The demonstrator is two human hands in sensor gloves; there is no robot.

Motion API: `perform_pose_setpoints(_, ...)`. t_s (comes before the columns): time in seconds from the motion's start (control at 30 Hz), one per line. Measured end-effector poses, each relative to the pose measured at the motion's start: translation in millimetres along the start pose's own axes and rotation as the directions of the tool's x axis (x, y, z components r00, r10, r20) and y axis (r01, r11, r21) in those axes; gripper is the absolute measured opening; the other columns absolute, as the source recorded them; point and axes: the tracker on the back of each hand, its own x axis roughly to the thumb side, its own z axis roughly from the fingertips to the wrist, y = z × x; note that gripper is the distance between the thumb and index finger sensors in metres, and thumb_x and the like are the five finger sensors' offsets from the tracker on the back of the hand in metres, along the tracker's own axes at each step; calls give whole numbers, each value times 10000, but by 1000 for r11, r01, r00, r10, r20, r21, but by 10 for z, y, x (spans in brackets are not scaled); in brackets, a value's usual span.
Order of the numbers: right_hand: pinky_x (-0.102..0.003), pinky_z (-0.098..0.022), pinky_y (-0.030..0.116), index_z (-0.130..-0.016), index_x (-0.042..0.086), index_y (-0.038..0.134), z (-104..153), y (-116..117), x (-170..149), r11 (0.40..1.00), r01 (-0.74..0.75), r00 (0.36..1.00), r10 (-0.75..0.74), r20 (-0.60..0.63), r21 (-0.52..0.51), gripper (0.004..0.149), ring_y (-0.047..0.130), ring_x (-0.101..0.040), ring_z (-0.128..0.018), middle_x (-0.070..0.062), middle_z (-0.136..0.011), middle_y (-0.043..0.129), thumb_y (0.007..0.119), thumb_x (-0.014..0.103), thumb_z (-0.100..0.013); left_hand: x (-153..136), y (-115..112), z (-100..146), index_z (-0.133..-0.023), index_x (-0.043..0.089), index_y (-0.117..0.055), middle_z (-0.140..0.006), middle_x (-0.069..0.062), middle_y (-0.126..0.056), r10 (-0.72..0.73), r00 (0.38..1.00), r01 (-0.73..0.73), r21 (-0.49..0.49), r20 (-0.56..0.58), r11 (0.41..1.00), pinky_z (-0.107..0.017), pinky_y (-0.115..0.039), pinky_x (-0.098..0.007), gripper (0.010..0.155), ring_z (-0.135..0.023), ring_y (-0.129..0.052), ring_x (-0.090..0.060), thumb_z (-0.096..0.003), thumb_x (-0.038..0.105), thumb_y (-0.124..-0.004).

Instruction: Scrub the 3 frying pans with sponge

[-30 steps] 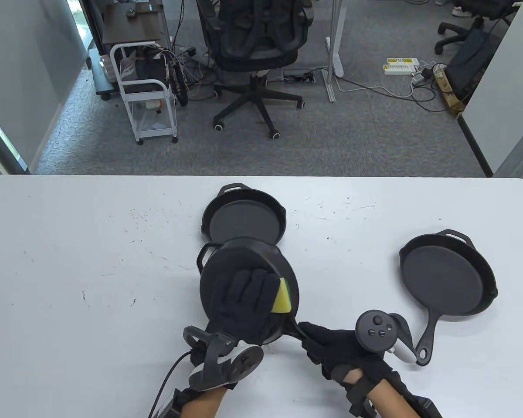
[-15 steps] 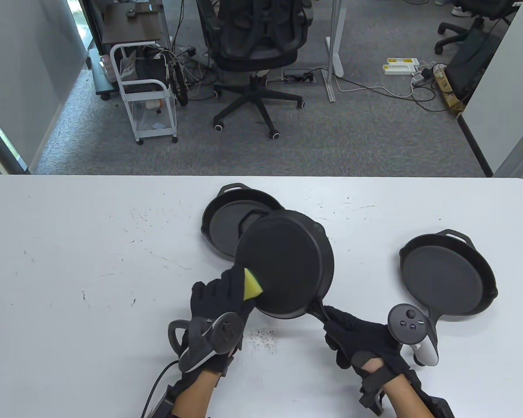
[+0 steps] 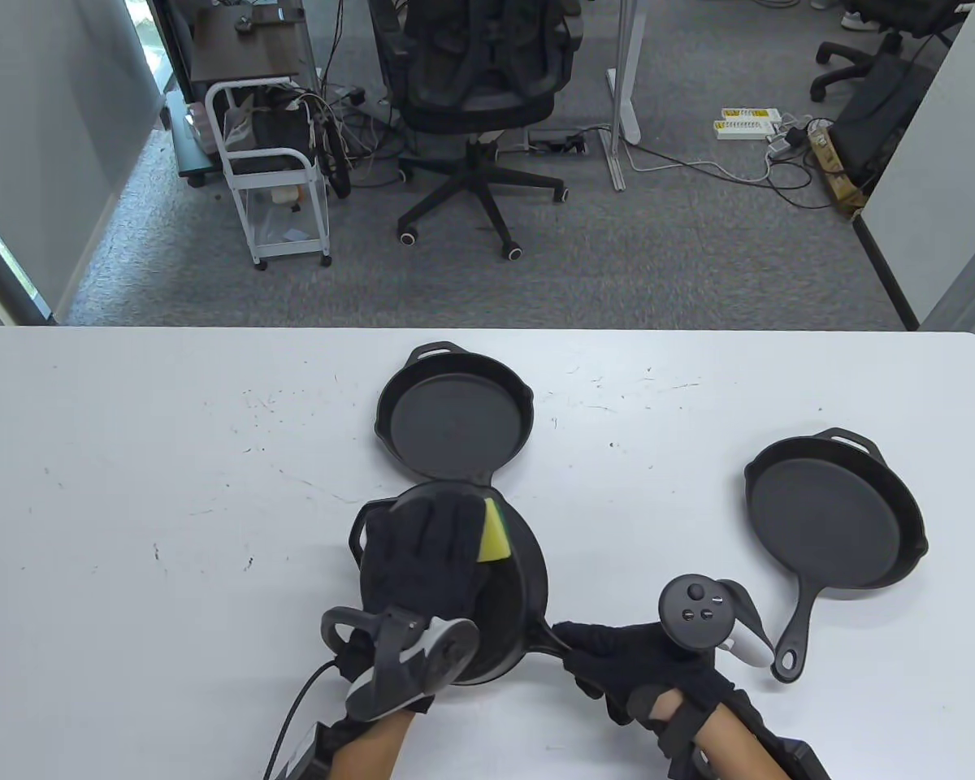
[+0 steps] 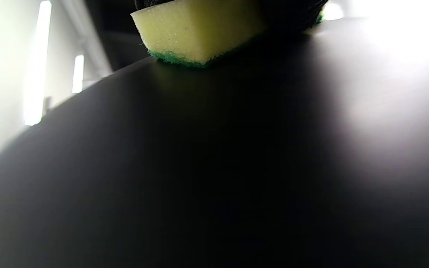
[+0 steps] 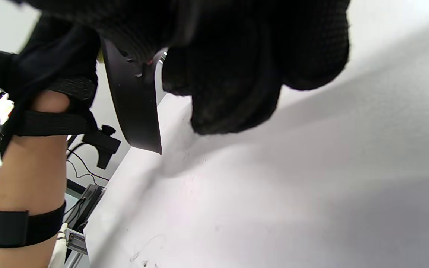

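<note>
Sponge (image 3: pixel 494 532), soft and light, pressed flat by left hand (image 3: pixel 422 561) on near pan (image 3: pixel 520 585), raised by its handle in clenched right hand (image 3: pixel 626 654); pan looks heavy, rigid, best gripped at handle; two pans rest on table (image 3: pixel 130 487)

The pan (image 3: pixel 520 585) under the left grip (image 3: pixel 422 561) looks like dark cast metal, matt with a dull sheen; the sponge (image 3: pixel 494 532) pressed on it is porous yellow foam with a coarse green scouring layer; both gloves are black knitted cloth, the right grip (image 3: pixel 617 654) too; the counter (image 3: pixel 130 487) is smooth white, matt, finely scratched; the two other pans (image 3: pixel 455 418) (image 3: pixel 833 520) show the same matt dark metal.
</note>
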Motion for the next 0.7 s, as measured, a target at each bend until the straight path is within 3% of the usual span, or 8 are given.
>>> perform_pose_setpoints(0.17,-476,-232,922,-916,119,865,118,-175,-121,982,135,990,-138,-11,-133,501,1088,-227,-85,-112,-528,1076,869,369,-482,-222,-178,-35,-1270,227,-348,-1281,-85,-534,27,994,-38,-95,-109,995,-827,-413,-689,740,-1112,-645,-373,-648,497,-647)
perform_pose_setpoints(0.27,-476,-231,922,-919,118,861,171,-238,-187,960,163,984,-174,-29,-227,504,1087,-227,-86,-110,-532,1075,867,371,-483,-108,-251,-45,-1268,216,-372,-1267,-93,-563,57,996,-68,-172,-70,983,-825,-437,-686,762,-1087,-683,-372,-643,525,-680)
perform_pose_setpoints(0.33,-476,-232,921,-921,120,858,181,-256,-224,949,167,981,-186,-48,-266,504,1087,-227,-87,-108,-535,1073,865,372,-485,70,-282,-25,-1268,236,-380,-1273,-76,-562,65,998,-61,-170,18,984,-828,-430,-687,766,-1102,-666,-374,-638,531,-700)
perform_pose_setpoints(0.43,-478,-237,917,-922,119,857,151,-228,-224,959,117,987,-140,-73,-260,503,1083,-234,-92,-108,-538,1071,864,371,-486,400,-241,25,-1271,289,-360,-1302,-40,-514,39,979,-10,-146,198,989,-840,-388,-688,763,-1160,-589,-351,-636,539,-703)
perform_pose_setpoints(0.53,-479,-245,914,-925,122,853,91,-147,-145,977,49,996,-65,-68,-206,506,1081,-235,-97,-105,-540,1071,862,373,-486,561,-144,74,-1271,306,-348,-1314,-11,-484,33,961,-12,-78,275,997,-844,-376,-685,754,-1178,-556,-353,-637,548,-678)
perform_pose_setpoints(0.7,-473,-256,915,-917,142,866,17,-30,17,996,-39,999,38,-21,-82,503,1083,-230,-104,-93,-537,1078,876,383,-475,382,44,53,-1272,295,-320,-1319,-56,-431,105,982,-103,-17,154,995,-838,-371,-688,733,-1178,-515,-382,-653,502,-651)
